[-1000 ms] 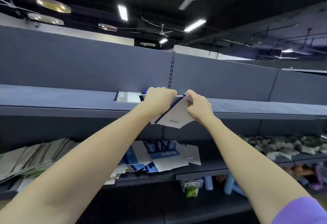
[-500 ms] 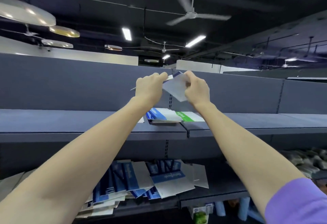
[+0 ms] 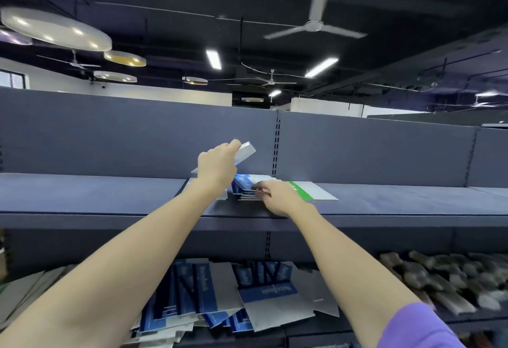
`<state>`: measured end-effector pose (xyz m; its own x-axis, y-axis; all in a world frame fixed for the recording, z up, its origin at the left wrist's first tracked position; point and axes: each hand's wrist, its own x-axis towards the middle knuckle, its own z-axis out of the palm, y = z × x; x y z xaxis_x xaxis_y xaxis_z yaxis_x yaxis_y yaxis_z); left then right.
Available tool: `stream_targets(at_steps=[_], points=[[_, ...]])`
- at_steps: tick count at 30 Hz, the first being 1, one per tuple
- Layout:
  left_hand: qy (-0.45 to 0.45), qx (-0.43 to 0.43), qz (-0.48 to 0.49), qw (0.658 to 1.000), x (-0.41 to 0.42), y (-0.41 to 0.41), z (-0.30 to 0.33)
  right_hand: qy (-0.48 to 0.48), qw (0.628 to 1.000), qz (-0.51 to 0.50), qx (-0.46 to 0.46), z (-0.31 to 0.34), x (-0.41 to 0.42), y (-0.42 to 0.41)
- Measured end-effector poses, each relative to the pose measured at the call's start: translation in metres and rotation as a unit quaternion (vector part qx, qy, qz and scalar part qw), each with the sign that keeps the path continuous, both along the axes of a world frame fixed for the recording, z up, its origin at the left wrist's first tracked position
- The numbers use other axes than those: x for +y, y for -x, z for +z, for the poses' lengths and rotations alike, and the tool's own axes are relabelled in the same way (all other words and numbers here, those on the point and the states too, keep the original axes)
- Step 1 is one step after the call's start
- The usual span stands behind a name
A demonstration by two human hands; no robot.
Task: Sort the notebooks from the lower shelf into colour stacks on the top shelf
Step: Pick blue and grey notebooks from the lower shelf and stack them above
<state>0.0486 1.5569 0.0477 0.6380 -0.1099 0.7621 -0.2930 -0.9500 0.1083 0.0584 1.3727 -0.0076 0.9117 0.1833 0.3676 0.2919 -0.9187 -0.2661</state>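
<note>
While left hand point(image 3: 217, 167) grips a notebook point(image 3: 245, 152), right hand point(image 3: 277, 196) touches blue stack point(image 3: 243, 182), top shelf point(image 3: 110, 196).

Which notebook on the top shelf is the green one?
The green-striped notebook, lying flat at the right end of the row, right of the right hand. The stack beside it shows blue covers; the notebook in the left hand looks grey-white.

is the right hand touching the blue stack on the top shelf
Touching: the head view shows the right hand's fingers laid on the blue stack.
</note>
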Motion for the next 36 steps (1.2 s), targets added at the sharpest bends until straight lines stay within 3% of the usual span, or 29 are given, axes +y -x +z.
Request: stream_targets(at_steps=[9, 13, 16, 19, 22, 25, 31, 36], points=[[-0.003, 0.006, 0.018, 1.0, -0.009, -0.023, -0.023, -0.045, 0.998, -0.006, 0.048, -0.014, 0.007, -0.023], [-0.036, -0.005, 0.017, 0.999, -0.028, -0.03, -0.033, -0.122, 0.992, -0.028, -0.014, -0.017, -0.001, -0.022], [-0.092, -0.009, 0.014, 0.996, -0.046, -0.036, -0.042, -0.092, 0.985, -0.118, -0.083, -0.016, -0.013, -0.018], [-0.102, 0.085, -0.055, 0.99, -0.061, -0.044, -0.057, -0.072, 0.98, -0.169, -0.079, -0.019, -0.034, -0.011], [-0.141, 0.21, -0.155, 0.955, -0.074, -0.052, -0.065, -0.071, 0.981, -0.167, -0.067, -0.024, -0.053, -0.008], [-0.162, 0.252, -0.152, 0.942, -0.081, -0.058, -0.062, -0.069, 0.985, -0.148, -0.064, -0.027, -0.059, -0.008], [-0.114, 0.223, -0.139, 0.958, -0.081, -0.052, -0.063, -0.068, 0.984, -0.145, -0.072, -0.034, -0.066, 0.004], [-0.116, 0.188, -0.189, 0.957, -0.099, -0.026, -0.068, 0.006, 0.967, -0.211, -0.142, -0.04, -0.077, 0.025]])
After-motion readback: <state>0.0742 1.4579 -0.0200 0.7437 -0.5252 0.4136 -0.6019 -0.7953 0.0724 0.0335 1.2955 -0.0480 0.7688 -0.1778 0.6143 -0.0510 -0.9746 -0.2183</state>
